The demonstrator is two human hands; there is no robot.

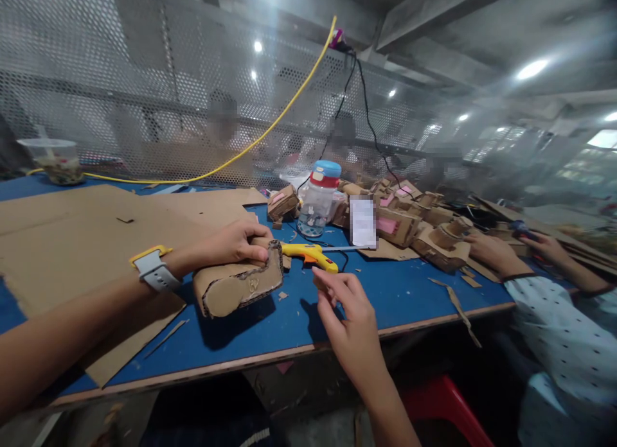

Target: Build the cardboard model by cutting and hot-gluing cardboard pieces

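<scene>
My left hand (236, 241), with a watch on its wrist, is closed on the upper edge of a cardboard model (245, 283). The model is boxy, with a round disc on its near side and a squiggle of dried glue, and it is held just above the blue table. My right hand (349, 318) is apart from it, thumb and fingers pinched round what looks like a small brown piece (318, 282), mostly hidden by the fingertips. Just beyond lies a yellow glue gun (311, 251) with an orange trigger and a pale glue stick (344, 248) out its back.
Cardboard sheets (96, 222) cover the table's left side. A water bottle (319, 200) and several cardboard models (400, 222) stand behind the glue gun. A plastic cup (58, 161) is far left. At right, a co-worker's hands (496, 254) are near. A yellow cable (270, 126) crosses the mesh.
</scene>
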